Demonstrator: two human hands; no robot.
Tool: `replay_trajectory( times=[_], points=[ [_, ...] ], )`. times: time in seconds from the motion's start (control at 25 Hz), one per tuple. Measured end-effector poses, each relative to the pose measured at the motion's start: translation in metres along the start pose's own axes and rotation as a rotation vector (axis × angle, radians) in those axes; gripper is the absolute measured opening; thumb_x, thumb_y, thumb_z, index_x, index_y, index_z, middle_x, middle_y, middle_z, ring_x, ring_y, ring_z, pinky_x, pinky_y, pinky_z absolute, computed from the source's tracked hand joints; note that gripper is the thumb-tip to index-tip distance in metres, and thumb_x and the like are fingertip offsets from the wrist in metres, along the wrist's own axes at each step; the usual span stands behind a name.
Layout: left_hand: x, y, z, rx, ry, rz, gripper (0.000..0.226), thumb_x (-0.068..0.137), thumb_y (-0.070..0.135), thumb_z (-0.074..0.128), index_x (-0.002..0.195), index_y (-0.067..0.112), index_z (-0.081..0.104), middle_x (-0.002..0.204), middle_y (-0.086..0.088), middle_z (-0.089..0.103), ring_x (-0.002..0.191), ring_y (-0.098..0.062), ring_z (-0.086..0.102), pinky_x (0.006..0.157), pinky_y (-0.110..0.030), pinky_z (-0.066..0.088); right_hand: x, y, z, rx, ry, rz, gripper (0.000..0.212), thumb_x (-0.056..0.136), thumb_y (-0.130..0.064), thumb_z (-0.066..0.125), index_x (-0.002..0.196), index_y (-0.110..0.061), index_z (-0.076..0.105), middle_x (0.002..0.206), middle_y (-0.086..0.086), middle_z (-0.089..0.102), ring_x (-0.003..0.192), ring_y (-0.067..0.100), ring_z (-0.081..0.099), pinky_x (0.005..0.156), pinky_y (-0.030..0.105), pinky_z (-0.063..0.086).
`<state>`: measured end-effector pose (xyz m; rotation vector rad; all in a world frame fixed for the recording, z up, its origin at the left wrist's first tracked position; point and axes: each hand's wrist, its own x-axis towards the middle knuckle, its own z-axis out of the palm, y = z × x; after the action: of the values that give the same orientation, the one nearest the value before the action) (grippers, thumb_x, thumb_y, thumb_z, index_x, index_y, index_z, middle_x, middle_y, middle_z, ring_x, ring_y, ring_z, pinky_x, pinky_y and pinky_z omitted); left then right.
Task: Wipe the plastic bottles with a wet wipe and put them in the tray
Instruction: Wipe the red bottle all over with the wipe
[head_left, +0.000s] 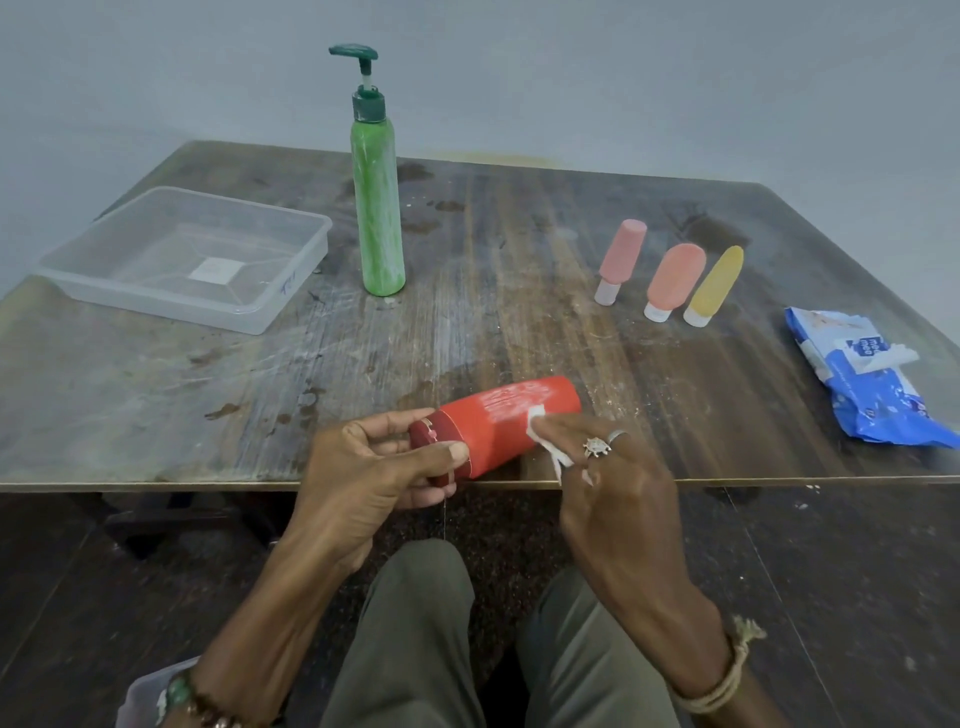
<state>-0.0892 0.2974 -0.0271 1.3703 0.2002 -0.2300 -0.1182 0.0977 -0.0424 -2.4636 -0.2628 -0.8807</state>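
A red plastic bottle (506, 421) lies tilted over the table's near edge. My left hand (374, 467) grips its cap end. My right hand (608, 462) presses a white wet wipe (540, 431) against the bottle's side, fingers curled round the wipe. A tall green pump bottle (377, 208) stands upright mid-table. Three small bottles lie to the right: a pink one (621, 260), an orange one (675, 280) and a yellow one (714, 286). The clear plastic tray (104, 275) sits at the left with nothing in it.
A blue wet-wipe pack (867, 389) lies at the table's right edge, a wipe sticking out of its flap. The worn wooden table (260, 395) backs onto a grey wall. My knees are below the near edge.
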Motion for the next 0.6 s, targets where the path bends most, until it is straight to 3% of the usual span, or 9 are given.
replay_trajectory(
  times=[0.16, 0.36, 0.48, 0.6],
  points=[
    [-0.002, 0.001, 0.005, -0.015, 0.020, 0.008, 0.049, 0.057, 0.012, 0.087, 0.103, 0.010, 0.073, 0.080, -0.012, 0.077, 0.061, -0.022, 0.073, 0.052, -0.025, 0.060, -0.011, -0.019, 0.023, -0.056, -0.066, -0.195, 0.032, 0.088, 0.001, 0.054, 0.115, -0.003, 0.071, 0.115, 0.010, 0.067, 0.100, 0.025, 0.063, 0.084, 0.035, 0.055],
    [-0.001, -0.005, -0.003, -0.046, 0.039, -0.054, 0.053, 0.054, 0.013, 0.087, 0.105, 0.007, 0.072, 0.082, -0.021, 0.075, 0.061, -0.030, 0.073, 0.048, -0.023, 0.058, -0.006, -0.005, 0.030, -0.108, -0.088, -0.105, 0.048, 0.068, 0.018, 0.072, 0.110, -0.003, 0.073, 0.108, 0.011, 0.070, 0.095, 0.026, 0.063, 0.081, 0.034, 0.057],
    [0.000, -0.005, -0.004, -0.044, 0.038, -0.054, 0.051, 0.054, 0.011, 0.086, 0.103, 0.007, 0.072, 0.081, -0.022, 0.075, 0.059, -0.029, 0.072, 0.047, -0.023, 0.058, -0.002, -0.001, 0.029, -0.099, -0.134, -0.178, 0.040, 0.075, 0.013, 0.067, 0.110, -0.005, 0.072, 0.110, 0.009, 0.071, 0.096, 0.026, 0.063, 0.083, 0.036, 0.056],
    [0.000, -0.005, -0.003, -0.038, 0.034, -0.050, 0.054, 0.052, 0.011, 0.087, 0.104, 0.006, 0.071, 0.082, -0.022, 0.075, 0.060, -0.031, 0.072, 0.048, -0.024, 0.058, 0.012, 0.014, 0.028, -0.119, -0.128, -0.035, 0.046, 0.070, 0.017, 0.065, 0.109, -0.006, 0.073, 0.108, 0.010, 0.071, 0.094, 0.031, 0.065, 0.079, 0.043, 0.057]
  ],
)
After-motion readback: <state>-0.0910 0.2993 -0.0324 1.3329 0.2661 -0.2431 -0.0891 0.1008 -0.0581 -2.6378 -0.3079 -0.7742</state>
